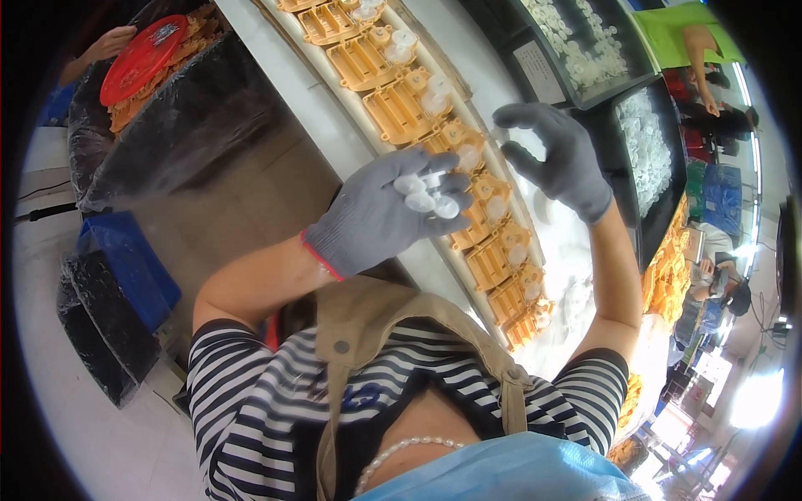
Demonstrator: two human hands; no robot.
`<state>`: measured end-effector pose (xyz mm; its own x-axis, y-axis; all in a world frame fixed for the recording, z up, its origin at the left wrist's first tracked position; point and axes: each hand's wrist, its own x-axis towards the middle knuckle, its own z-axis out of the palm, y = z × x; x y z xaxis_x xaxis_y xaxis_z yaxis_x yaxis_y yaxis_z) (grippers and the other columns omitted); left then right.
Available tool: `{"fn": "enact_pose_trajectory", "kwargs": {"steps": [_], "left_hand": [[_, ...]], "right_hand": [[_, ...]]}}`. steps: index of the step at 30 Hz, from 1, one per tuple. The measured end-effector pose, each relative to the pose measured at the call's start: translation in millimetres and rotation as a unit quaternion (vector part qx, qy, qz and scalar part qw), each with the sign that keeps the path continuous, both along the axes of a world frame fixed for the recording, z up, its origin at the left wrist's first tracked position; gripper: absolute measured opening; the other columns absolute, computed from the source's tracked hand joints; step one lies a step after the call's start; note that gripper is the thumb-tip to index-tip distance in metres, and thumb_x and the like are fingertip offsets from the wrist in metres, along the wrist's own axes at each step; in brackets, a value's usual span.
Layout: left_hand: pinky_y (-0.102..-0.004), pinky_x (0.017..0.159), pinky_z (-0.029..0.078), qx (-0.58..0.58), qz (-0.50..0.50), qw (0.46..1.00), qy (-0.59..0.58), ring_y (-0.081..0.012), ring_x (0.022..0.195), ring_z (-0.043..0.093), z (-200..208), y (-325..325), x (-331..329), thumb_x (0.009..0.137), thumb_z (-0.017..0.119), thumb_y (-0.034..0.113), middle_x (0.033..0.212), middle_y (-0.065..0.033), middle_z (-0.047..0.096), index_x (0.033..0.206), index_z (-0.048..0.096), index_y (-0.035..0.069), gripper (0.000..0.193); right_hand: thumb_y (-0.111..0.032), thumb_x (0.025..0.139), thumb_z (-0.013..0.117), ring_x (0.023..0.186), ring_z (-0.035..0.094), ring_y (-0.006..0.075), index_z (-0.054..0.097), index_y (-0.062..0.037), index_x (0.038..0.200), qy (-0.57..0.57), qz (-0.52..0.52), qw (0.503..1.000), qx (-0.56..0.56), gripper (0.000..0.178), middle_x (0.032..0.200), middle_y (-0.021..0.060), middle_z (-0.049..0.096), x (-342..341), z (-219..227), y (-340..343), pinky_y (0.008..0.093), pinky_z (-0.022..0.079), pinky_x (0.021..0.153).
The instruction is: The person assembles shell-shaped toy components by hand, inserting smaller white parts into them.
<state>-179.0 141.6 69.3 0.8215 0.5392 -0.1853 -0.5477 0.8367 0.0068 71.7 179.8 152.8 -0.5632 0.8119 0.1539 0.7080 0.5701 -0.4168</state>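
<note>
My left hand [368,209], in a grey knit glove with a red cuff, is turned palm up over the row of orange plastic housings [399,110]. Several small white plastic pieces with round heads [420,202] lie in its curled fingers. To the right, my gloved right hand [570,159] bends its thumb and forefinger toward each other. A small pale translucent piece [499,134] appears between those fingertips; its shape is hard to make out. Clear round parts [435,93] sit in the right-hand ends of the housings, which stand in line on a pale conveyor strip.
Black bins [541,71] of white and clear small parts stand at the right. Orange parts [668,271] are heaped beyond them. At the far left, a red round tray [146,58] rests on orange parts by another person's hand [114,40]. A blue bin [138,263] stands lower left.
</note>
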Motion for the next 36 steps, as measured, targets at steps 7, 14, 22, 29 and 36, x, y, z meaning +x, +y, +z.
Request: {"fn": "enact_pose_trajectory", "kwargs": {"steps": [7,14,22,29,36], "left_hand": [[-0.0509,0.106,0.043,-0.027,-0.003,0.998,0.051,-0.0305,0.120,0.056,3.8,-1.5,-1.9,0.102,0.038,0.028,0.126,-0.0200,0.059,0.130,0.051,-0.002,0.043],[-0.0514,0.107,0.042,-0.028,-0.001,0.999,0.043,-0.0307,0.122,0.055,2.8,1.4,-1.3,0.102,0.037,0.028,0.128,-0.0197,0.058,0.132,0.049,-0.002,0.044],[-0.0515,0.107,0.042,-0.020,0.009,0.998,0.058,-0.0308,0.123,0.054,2.5,-0.8,-0.4,0.103,0.035,0.028,0.131,-0.0198,0.056,0.133,0.047,-0.005,0.046],[-0.0514,0.107,0.042,-0.006,0.012,0.998,0.055,-0.0307,0.123,0.054,1.1,-1.2,1.1,0.103,0.036,0.029,0.131,-0.0192,0.055,0.134,0.046,-0.004,0.046],[-0.0510,0.105,0.044,0.054,-0.030,0.998,0.000,-0.0283,0.118,0.057,0.6,-1.4,10.2,0.102,0.036,0.027,0.128,-0.0153,0.057,0.134,0.046,0.000,0.043]], "right_hand": [[-0.009,0.079,0.069,0.088,0.065,0.0297,0.064,-0.0082,0.107,-0.033,0.040,0.998,-0.024,0.028,0.097,0.0098,0.069,2.6,-24.6,12.2,0.0381,0.054,0.080],[-0.009,0.078,0.069,0.084,0.064,0.0289,0.065,-0.0082,0.102,-0.039,0.072,0.997,-0.017,0.025,0.092,0.0089,0.069,-0.9,-31.4,18.2,0.0392,0.052,0.077],[-0.016,0.079,0.073,0.089,0.064,0.0257,0.069,-0.0102,0.102,-0.091,0.052,0.992,-0.072,0.025,0.096,0.0074,0.069,0.2,-27.4,22.0,0.0368,0.052,0.081],[-0.020,0.080,0.076,0.096,0.065,0.0254,0.071,-0.0101,0.104,-0.031,-0.017,0.992,-0.125,0.026,0.102,0.0085,0.069,-4.9,-20.1,11.7,0.0346,0.051,0.088],[-0.014,0.082,0.074,0.095,0.066,0.0262,0.070,-0.0083,0.102,0.105,0.017,0.988,-0.111,0.021,0.102,0.0086,0.069,-19.4,-2.6,-26.6,0.0366,0.053,0.083]]}}
